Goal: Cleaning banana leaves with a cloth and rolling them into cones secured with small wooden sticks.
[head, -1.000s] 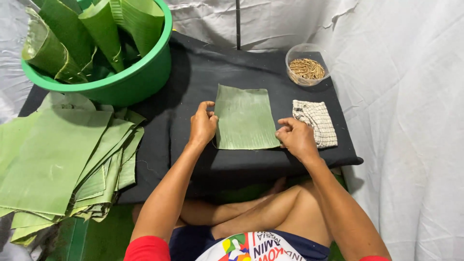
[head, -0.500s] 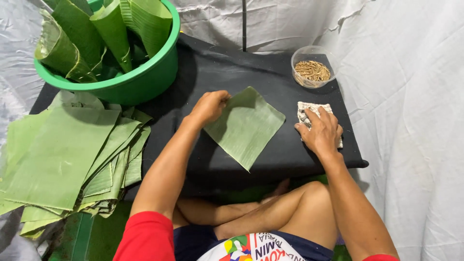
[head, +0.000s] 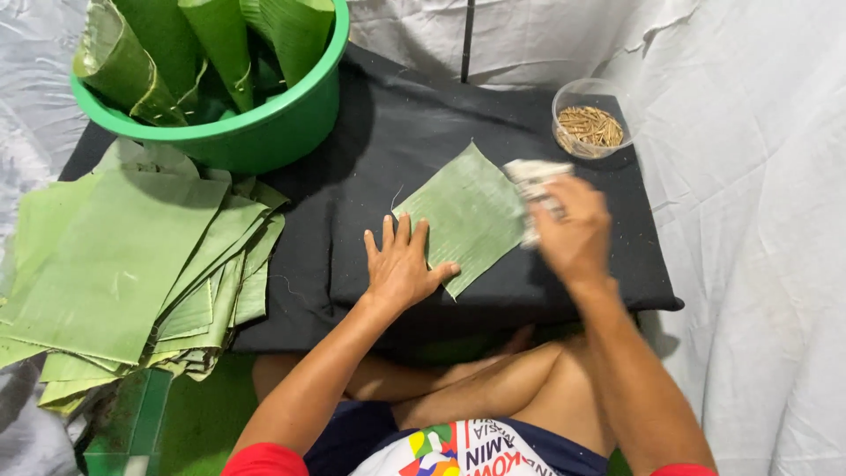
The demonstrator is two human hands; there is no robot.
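A person sits cross-legged at a low counter [head: 388, 132] draped in black cloth, seen from above. The left hand [head: 401, 264] lies flat with its grip released, fingers spread, pinning the near-left corner of 1 square of banana leaf [head: 471, 211] turned like a diamond on the cloth. The right hand [head: 573, 234], blurred, has its grip closed on a pale cloth [head: 533, 181] touching the leaf's right edge.

Judging by how things lie, the wiping of this leaf looks barely under way: the cloth is only at the edge, and most of the leaf is untouched. A thick stack of flat leaf sheets [head: 123, 264] lies well to the left of the left grip, seemingly yet to be handled.

Beyond the left grip, a green plastic basin [head: 256, 132] holds several leaves rolled into cones [head: 220, 44]. Beyond the right grip, a small clear cup [head: 590, 119] holds a heap of short tan sticks [head: 592, 128].
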